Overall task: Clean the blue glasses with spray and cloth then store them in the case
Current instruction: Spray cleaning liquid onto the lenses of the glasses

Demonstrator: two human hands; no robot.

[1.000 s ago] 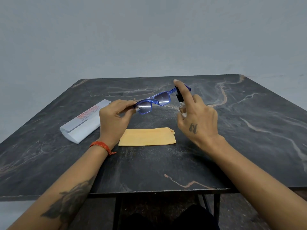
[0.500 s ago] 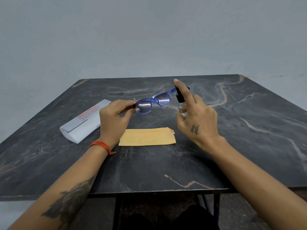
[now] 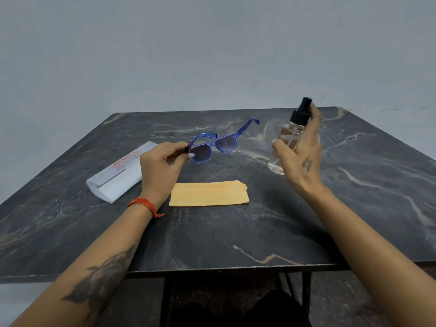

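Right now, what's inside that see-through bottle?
The spray bottle in the right hand looks clear; its thin tube shows inside. Any liquid is too clear to tell, and the fingers cover part of it.

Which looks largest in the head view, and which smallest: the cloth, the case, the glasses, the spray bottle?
1. Cloth and case: they look about alike, so I do not rank them.
2. Glasses, held above the table, nearer the camera, so unsure.
3. Bottle, partly hidden by the right hand.

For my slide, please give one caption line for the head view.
Left hand holds blue glasses, right hand holds spray bottle above cloth.
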